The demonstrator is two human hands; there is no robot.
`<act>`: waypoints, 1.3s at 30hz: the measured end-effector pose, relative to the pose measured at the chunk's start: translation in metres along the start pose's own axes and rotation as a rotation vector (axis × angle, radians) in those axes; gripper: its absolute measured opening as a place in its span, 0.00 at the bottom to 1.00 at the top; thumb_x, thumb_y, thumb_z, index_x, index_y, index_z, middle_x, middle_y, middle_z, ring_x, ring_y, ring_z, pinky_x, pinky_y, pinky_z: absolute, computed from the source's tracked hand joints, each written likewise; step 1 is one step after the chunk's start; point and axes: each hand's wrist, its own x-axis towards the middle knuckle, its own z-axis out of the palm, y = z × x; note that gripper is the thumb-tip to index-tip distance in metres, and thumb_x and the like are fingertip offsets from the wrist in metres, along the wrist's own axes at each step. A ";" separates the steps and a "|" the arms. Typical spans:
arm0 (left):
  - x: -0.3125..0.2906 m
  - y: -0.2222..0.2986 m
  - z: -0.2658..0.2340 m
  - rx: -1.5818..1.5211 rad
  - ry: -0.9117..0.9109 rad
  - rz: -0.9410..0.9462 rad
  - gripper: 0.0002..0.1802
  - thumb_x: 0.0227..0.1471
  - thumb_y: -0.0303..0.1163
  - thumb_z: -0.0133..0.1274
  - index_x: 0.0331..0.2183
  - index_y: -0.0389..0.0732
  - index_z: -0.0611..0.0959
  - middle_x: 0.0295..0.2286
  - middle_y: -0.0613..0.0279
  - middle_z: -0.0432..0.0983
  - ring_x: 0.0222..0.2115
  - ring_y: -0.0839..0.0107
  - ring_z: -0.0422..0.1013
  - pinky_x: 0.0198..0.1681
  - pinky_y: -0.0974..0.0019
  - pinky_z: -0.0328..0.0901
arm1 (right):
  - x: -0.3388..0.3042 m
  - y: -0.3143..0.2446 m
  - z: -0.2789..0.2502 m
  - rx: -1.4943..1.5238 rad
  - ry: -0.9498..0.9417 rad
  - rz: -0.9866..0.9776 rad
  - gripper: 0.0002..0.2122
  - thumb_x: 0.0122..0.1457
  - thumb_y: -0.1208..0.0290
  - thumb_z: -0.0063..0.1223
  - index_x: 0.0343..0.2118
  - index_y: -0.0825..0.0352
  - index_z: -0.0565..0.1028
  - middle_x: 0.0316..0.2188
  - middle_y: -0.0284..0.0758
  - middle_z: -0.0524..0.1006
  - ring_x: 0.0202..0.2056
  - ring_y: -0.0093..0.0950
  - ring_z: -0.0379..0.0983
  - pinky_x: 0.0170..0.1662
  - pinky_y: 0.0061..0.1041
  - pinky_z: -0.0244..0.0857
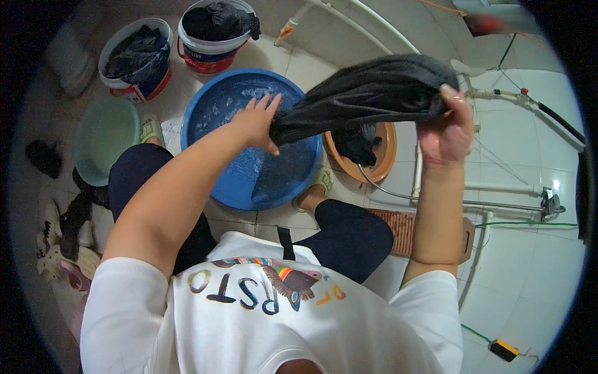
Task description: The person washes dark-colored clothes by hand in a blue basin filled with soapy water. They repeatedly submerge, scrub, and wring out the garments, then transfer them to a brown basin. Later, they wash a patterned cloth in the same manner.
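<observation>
While the right hand (450, 128) clamps the cloth (374, 90), the left hand (256, 121) spreads at its end, over the blue basin (240, 192).

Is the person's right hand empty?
No, the right hand holds one end of the black cloth, its thumb visible against the fabric.

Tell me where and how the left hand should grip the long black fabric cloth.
Likely around its narrow left end, from the left: the long black cloth tapers there, at the spread-fingered left hand, while the bare right hand holds its broader right end.
</observation>
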 end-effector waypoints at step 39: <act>0.012 0.024 0.007 -2.104 -0.297 0.064 0.17 0.52 0.35 0.38 0.45 0.43 0.67 0.42 0.60 0.65 0.43 0.69 0.64 0.48 0.63 0.59 | -0.046 0.268 -0.016 0.248 0.108 0.066 0.22 0.58 0.55 0.29 0.47 0.68 0.62 0.47 0.42 0.64 0.48 0.33 0.62 0.53 0.32 0.54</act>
